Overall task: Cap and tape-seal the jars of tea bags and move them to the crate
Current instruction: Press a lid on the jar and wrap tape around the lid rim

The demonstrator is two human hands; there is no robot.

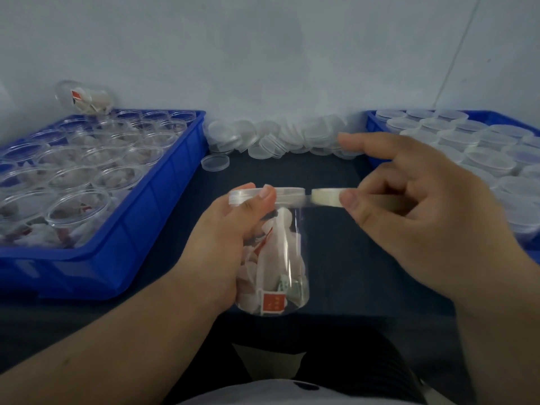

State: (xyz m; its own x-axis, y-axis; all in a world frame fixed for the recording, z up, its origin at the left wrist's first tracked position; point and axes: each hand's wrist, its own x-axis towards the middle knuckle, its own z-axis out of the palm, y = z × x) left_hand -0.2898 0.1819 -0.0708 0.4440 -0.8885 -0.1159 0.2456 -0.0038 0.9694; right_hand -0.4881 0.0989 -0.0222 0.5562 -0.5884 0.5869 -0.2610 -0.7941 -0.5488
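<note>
A clear plastic jar [287,258] full of white tea bags with red tags is held over the dark table's front edge. My left hand [230,238] grips its left side, thumb pressed on the translucent cap [287,192]. My right hand [418,217] pinches a roll of clear tape [325,197] just right of the cap, index finger pointing left above it. A strip of tape runs from the roll to the cap's edge.
A blue crate [163,200] at left holds several uncapped jars of tea bags, with one capped jar [84,97] lying at its back. Another blue crate [372,135] at right holds capped jars. Loose caps [280,138] are piled along the wall.
</note>
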